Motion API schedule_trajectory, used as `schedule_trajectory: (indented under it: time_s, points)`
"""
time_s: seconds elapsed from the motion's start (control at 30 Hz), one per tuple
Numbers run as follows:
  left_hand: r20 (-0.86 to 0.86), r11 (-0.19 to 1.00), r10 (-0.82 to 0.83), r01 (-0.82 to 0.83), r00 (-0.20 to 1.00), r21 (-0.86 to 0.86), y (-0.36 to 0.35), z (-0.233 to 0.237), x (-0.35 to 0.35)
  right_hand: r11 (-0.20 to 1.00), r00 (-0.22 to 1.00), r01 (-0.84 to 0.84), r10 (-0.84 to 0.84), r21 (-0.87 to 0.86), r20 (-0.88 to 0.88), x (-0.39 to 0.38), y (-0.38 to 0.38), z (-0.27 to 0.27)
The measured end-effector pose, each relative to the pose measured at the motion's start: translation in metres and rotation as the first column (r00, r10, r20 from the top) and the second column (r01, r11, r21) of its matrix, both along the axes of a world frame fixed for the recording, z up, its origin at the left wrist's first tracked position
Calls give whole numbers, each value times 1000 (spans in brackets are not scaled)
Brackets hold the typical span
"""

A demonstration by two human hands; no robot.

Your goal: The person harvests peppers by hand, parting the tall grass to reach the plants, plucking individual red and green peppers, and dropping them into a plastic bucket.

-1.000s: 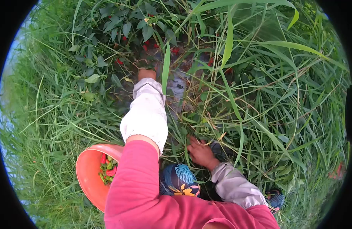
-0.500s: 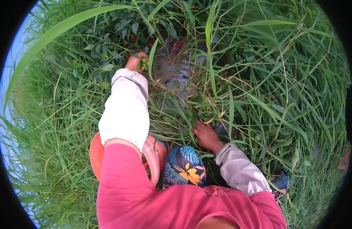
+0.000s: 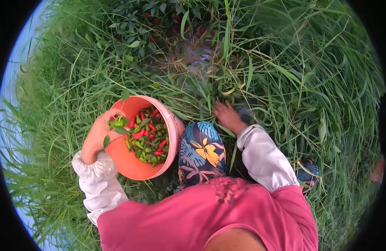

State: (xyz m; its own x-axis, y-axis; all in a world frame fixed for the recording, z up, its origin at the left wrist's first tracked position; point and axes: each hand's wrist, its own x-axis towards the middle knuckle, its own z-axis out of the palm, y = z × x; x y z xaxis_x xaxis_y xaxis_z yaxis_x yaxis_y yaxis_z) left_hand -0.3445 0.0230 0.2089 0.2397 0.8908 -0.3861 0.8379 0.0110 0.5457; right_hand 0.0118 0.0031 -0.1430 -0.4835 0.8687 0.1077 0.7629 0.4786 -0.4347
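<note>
Peppers point(image 3: 147, 138), red and green mixed, lie in a heap inside the pink bucket point(image 3: 127, 162), which sits in the tall grass point(image 3: 310, 83) with its open mouth facing up at me. My left hand point(image 3: 96, 136) is at the bucket's left rim, reaching just over the edge. Its fingers are curled around a few green pods point(image 3: 117, 124) with leaves on them, and the pods hang above the left end of the heap. My white sleeve point(image 3: 96, 184) bunches just beside the bucket's lower left side.

My right hand point(image 3: 227, 117) is to the right of the bucket and apart from it, palm down in the grass. The fingers are spread, with nothing in them that I can see. Between that hand and the bucket is my knee point(image 3: 201, 146) in blue flowered cloth, touching the bucket's right wall. Well beyond the bucket's far side, a leafy bush point(image 3: 147, 16) shows small red fruits among its stems.
</note>
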Motion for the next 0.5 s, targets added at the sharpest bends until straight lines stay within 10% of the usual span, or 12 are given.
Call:
schedule_trajectory:
  time_s: [0.07,0.17,0.4,0.5]
  points:
    - [-253,943,-329,330,910,-41,-29,-11,-5,1000,1000,24,-24,6,-9,-1,-4,8]
    - [-571,951,-301,288,764,-115,-35,-26,-9,996,992,83,-86,-39,-90,1,-13,25]
    - [-418,825,-297,451,859,340,6,-16,56,983,968,182,-179,2,-177,10,-33,99]
    - [-288,750,-447,530,847,396,22,-22,99,944,936,193,-96,268,-338,27,-36,165]
